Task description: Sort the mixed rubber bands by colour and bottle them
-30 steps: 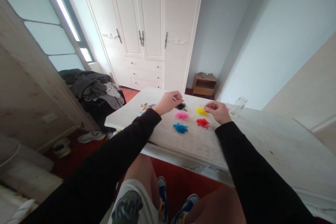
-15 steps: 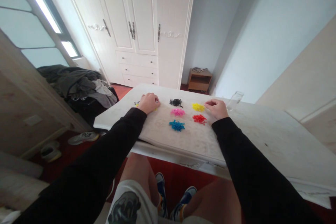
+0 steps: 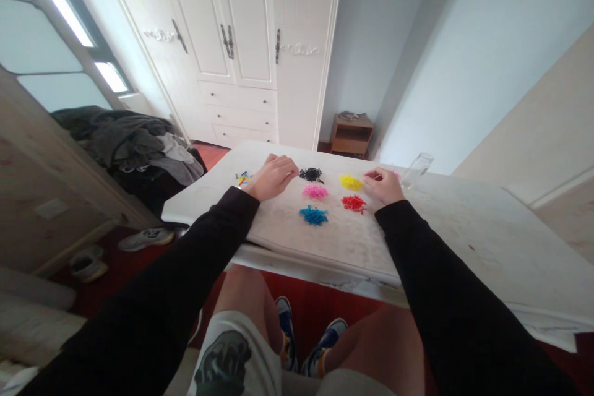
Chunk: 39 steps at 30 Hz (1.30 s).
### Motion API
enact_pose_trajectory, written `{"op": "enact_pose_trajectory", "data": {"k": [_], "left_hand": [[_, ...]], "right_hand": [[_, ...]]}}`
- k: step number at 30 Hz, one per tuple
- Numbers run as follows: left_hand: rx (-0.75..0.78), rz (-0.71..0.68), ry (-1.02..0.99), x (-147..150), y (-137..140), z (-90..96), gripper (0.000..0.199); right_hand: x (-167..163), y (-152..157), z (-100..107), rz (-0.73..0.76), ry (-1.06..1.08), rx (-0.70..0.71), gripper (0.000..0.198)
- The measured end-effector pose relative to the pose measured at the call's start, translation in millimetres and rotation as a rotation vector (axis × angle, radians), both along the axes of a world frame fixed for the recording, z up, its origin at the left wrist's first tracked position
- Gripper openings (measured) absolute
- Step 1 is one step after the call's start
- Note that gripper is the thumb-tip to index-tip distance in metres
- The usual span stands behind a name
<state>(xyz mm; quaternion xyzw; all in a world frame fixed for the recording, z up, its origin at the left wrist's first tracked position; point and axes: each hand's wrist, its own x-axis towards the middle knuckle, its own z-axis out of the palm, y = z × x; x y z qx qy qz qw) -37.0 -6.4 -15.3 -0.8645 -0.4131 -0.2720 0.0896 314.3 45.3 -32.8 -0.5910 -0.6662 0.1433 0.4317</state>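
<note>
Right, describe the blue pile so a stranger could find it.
On the white table, left of the red pile, three piles form a column. The blue pile is at its near end, before the pink pile and black pile, the only all-blue one.

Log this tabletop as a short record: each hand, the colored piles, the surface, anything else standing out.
Left hand: between multicolored pile and black pile; grip unclear
Right hand: beside yellow pile; contact unclear
Left column, far to near: black, pink pile, blue pile
Right column, far to near: yellow, red pile
Surface: white table
Also: clear container, right of right hand
</note>
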Motion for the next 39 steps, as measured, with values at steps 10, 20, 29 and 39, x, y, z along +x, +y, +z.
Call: {"op": "enact_pose_trajectory", "data": {"k": [10,20,29,39], "left_hand": [[-0.074,-0.444,0.072,31.4,-34.2,5.6,0.028],[-0.036,-0.133,-0.199,1.0,-17.5,8.4,0.023],[-0.146,0.49,-0.305,-59.0,16.6,-1.1,0.017],[-0.322,0.706,-0.239,-59.0,11.7,-4.8,0.017]], "right_hand": [[-2.1,-0.6,-0.7,-0.007,-0.027,-0.011,0.007],[-0.4,-1.5,0.8,-0.011,-0.03,-0.015,0.008],[-0.5,0.0,2.0,-0.018,-0.031,-0.014,0.006],[-0.8,-1.7,1.9,-0.014,-0.039,-0.033,0.006]]}}
